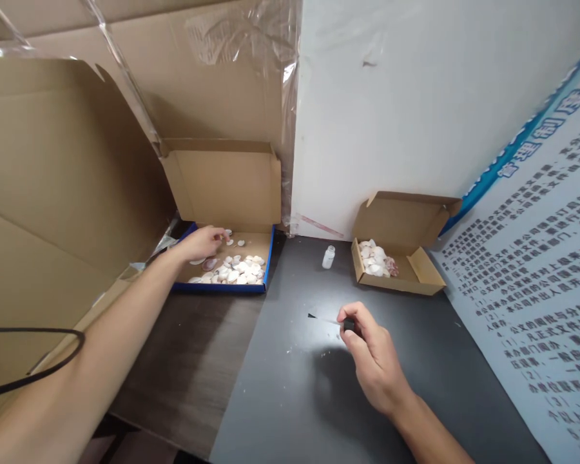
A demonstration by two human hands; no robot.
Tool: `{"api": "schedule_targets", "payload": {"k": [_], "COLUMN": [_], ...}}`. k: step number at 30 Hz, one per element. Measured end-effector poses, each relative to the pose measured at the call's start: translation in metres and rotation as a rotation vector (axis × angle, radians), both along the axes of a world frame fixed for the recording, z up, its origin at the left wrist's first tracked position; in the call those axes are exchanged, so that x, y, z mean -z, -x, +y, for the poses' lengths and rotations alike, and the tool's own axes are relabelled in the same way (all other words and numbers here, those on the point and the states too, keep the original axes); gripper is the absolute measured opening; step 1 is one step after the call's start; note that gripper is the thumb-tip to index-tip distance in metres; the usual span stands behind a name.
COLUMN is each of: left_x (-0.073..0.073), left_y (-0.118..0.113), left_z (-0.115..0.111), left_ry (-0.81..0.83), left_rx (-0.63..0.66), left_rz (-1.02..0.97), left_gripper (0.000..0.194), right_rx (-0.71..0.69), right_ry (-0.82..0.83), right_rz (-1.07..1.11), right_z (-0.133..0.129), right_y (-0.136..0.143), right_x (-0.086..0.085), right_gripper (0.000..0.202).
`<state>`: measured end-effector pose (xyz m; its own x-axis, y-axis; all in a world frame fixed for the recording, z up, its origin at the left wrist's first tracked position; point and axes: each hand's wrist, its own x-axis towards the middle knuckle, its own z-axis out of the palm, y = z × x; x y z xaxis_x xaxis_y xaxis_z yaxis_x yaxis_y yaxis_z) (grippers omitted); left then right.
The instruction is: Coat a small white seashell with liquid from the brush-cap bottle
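Observation:
My left hand (pixel 205 242) reaches into a blue-edged cardboard box (pixel 269 258), its fingers bent together at the back. Small white shells lie at the fingertips; whether one is pinched between them I cannot make out. A heap of pale shells (pixel 239 270) fills the front of that box, and a purplish shell (pixel 209 263) lies below the hand. Above the grey tabletop, my right hand (pixel 372 354) grips the black cap of a small brush (pixel 348 323). Its thin stem points left and ends in a dark tip. A small white bottle (pixel 328 258) stands uncapped beyond the right hand.
At the right stands a smaller open cardboard box (pixel 399 283) with white and pinkish shells. Cardboard panels (pixel 67 142) rise at the left, and a printed poster (pixel 536 258) covers the right wall. Small crumbs dot the grey tabletop (pixel 265 399). A black cable (pixel 29 383) loops at the left.

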<state>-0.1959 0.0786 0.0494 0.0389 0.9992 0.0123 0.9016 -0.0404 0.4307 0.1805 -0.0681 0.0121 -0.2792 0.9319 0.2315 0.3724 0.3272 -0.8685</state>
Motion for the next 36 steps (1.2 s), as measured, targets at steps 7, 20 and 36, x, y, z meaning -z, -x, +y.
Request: {"api": "schedule_targets", "payload": {"k": [7, 20, 36], "left_x": [0.016, 0.009, -0.037], "left_y": [-0.014, 0.000, -0.145], "left_z": [0.027, 0.040, 0.010], "left_ry": [-0.030, 0.055, 0.317], "left_rx": [-0.007, 0.006, 0.447], "left_rz": [0.178, 0.178, -1.118], "left_gripper": [0.019, 0.017, 0.023], "right_rx": [-0.024, 0.047, 0.300], "right_ry": [-0.034, 0.024, 0.147], "right_rz": [0.018, 0.081, 0.307], "right_z": [0.000, 0.014, 0.033], "right_y": [0.003, -0.007, -0.013], "right_x": [0.006, 0.031, 0.027], "right_gripper": [0.009, 0.014, 0.011]}}
